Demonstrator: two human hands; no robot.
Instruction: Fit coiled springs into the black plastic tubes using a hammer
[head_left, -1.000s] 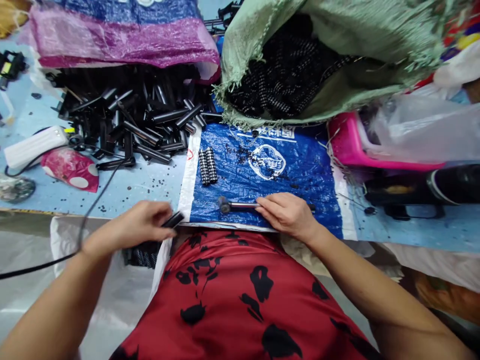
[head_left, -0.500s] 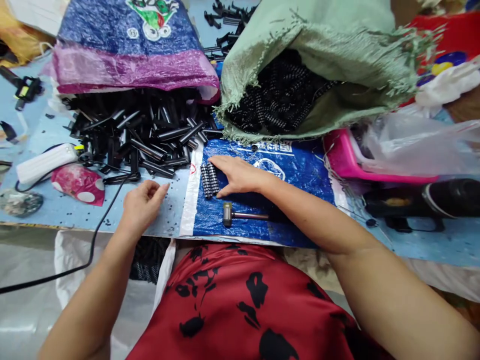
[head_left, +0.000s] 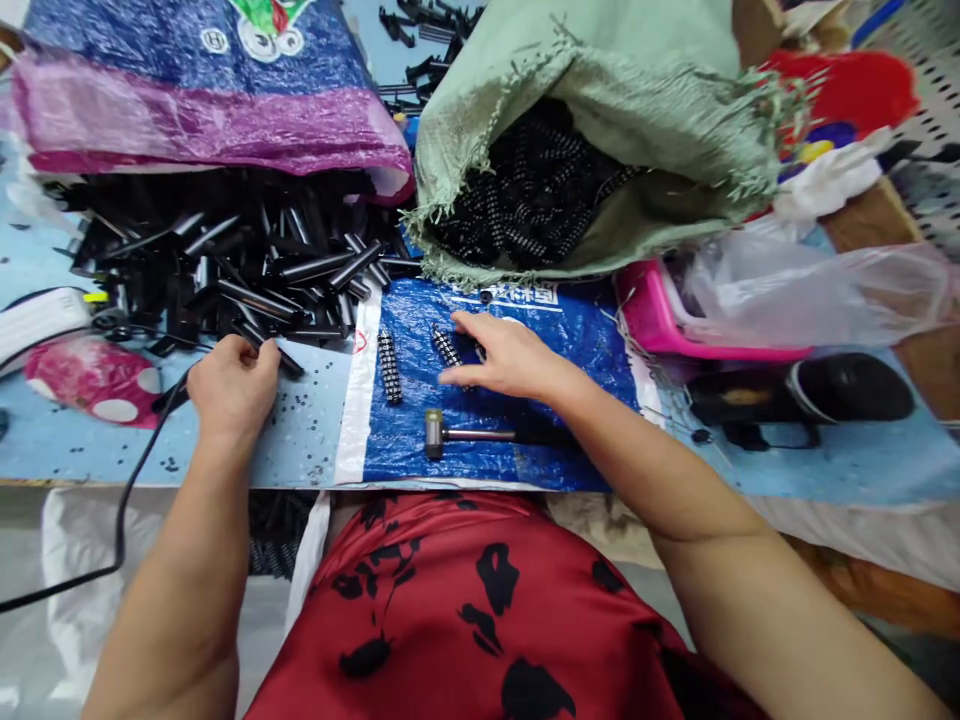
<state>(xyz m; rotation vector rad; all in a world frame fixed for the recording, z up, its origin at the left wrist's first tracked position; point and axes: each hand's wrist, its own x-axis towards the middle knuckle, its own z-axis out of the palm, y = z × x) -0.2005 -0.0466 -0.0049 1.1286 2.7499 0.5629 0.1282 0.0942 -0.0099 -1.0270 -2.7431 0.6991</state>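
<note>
Short black segmented piece studded with pale squares: tilted on the blue woven-plastic sheet, inside the grasp of the right hand, whose thumb and fingers stand spread around it, contact unclear; judged light, fairly stiff and ridged, thus unlikely to slip or break; best taken across its long sides, at mid-length.

Left hand: fingertips drawn in, at the near edge of a heap of glossy black tubes; whether they pinch anything cannot be told.

Counts: segmented pieces on the sheet, two, the second piece lying apart near the white border; small mallet with metal head and dark handle, one; frayed pale-green woven sack, one; bright pink plastic tray, one; tubes, too jumbled to count.
</note>
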